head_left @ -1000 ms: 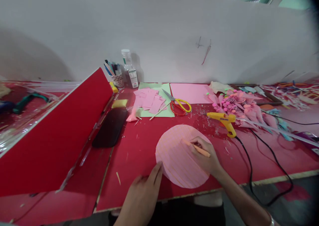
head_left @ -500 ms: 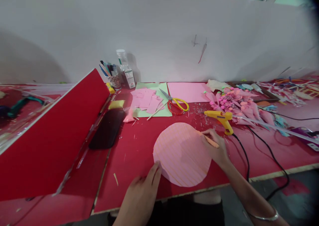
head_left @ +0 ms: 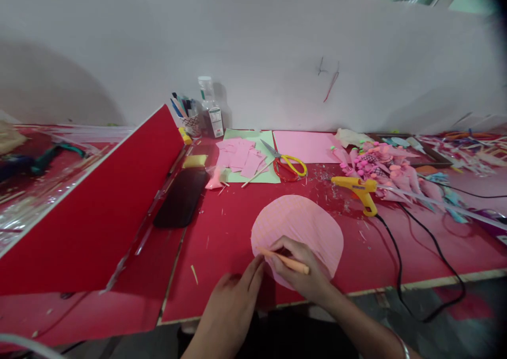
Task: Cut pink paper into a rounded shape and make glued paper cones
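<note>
A round pink paper disc (head_left: 304,227) with fine stripes lies flat on the red table (head_left: 222,232) near its front edge. My right hand (head_left: 303,272) rests on the disc's near left part and grips an orange pencil (head_left: 285,261) whose tip points left, close to the disc's left rim. My left hand (head_left: 233,303) lies on the table just left of the disc, fingers together, fingertips touching the disc's edge beside the pencil tip.
A yellow glue gun (head_left: 356,190) with a black cord (head_left: 400,264) lies right of the disc. Behind are yellow and red scissors (head_left: 287,163), pink paper pieces (head_left: 240,156), a pink sheet (head_left: 304,147), pink craft cones (head_left: 388,171), a pen cup (head_left: 190,119), a bottle (head_left: 209,108). A red board (head_left: 99,206) and black case (head_left: 182,198) stand left.
My right hand has carried the pencil from the disc's far right edge across to its near left edge, close to my left hand. The left hand stays at the disc's rim.
</note>
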A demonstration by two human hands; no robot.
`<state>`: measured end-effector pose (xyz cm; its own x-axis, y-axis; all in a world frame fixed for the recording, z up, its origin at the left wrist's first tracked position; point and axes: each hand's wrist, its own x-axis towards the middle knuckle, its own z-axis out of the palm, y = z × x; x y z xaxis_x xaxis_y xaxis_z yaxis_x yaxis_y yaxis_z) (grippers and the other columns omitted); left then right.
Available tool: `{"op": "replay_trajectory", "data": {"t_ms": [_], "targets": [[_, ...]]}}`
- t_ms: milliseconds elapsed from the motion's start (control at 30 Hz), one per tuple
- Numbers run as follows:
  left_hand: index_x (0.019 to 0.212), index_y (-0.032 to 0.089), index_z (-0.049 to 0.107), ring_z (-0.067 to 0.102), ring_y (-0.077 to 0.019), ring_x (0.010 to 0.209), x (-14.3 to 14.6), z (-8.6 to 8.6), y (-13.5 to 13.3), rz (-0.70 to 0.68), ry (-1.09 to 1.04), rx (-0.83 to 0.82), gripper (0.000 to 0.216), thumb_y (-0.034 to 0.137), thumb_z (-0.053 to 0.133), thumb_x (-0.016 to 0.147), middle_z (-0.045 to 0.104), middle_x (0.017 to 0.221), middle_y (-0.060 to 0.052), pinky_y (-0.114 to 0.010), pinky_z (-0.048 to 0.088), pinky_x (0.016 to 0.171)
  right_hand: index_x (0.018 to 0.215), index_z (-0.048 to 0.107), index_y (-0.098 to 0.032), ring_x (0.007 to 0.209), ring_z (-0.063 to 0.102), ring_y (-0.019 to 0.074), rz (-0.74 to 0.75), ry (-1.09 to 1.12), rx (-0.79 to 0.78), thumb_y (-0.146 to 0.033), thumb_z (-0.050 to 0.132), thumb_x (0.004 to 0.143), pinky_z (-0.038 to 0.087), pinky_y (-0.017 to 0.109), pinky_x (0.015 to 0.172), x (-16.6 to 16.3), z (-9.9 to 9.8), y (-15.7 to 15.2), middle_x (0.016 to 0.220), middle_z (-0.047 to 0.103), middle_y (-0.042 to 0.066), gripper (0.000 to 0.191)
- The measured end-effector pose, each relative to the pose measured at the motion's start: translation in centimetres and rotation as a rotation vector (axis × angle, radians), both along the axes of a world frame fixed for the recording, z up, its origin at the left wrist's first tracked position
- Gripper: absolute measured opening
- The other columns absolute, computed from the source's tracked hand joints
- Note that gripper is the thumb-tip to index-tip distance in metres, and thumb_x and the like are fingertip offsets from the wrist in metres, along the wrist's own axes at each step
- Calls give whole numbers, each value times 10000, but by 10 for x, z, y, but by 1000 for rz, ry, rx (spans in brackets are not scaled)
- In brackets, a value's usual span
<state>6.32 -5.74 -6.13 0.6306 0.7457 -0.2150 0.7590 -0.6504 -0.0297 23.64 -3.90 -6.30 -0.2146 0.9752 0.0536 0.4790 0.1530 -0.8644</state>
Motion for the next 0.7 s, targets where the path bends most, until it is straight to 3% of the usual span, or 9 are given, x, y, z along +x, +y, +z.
{"op": "replay_trajectory", "data": {"t_ms": [233,700], "targets": [[1234,142,457,629,-163,722,-1,-1,-1,-37,1,3,636,-79,338,649,499,1260,-111,-320,518,711,797,580,-222,605,544,98,8,-91,-90,-295,506,783,374,179,518,-4,7,1,693,620,-33,105],[1214,148,487,640,-157,653,1,2,0,-20,-17,44,684,-96,345,591,516,1250,-91,-312,556,629,757,544,-183,558,494,95,-95,48,-11,-178,494,751,373,190,510,14,-3,6,626,538,-28,51]]}}
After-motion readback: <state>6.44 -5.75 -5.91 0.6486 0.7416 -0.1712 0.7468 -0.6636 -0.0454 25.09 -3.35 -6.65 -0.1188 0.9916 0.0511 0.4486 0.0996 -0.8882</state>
